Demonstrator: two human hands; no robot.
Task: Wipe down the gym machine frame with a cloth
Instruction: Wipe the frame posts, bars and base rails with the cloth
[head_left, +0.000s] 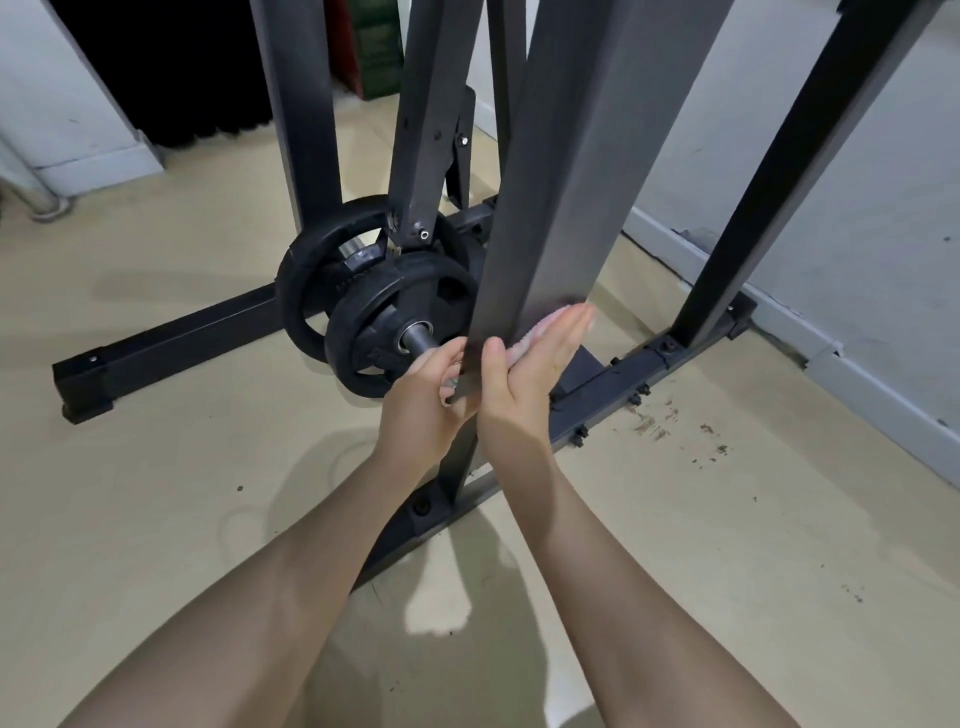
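From the head camera we look down at a dark grey steel gym machine frame (550, 171) standing on a pale beige floor (171, 467). Its nearest square upright post runs down the middle of the view to a base rail bolted along the floor.

Our right hand (524, 379) lies flat against the right face of that post, fingers straight and together, thumb laid up the front edge. Under its palm and fingers it presses a pale pink cloth (535, 332) against the metal; only a strip of the cloth shows between the fingers and the post, low on the upright, above the base rail.

Our left hand (426, 395) is on the opposite, left side of the same post, fingers curled around its edge; the fingertips are partly hidden behind the metal, so we take this as a grip on the post.

Just left of the hands, two black rubber weight plates (400, 312) sit on a steel sleeve of the machine, the nearer plate just behind the left hand. A black floor leg (171, 348) stretches left from them. Grey walls (831, 208) stand to the right and at far left.
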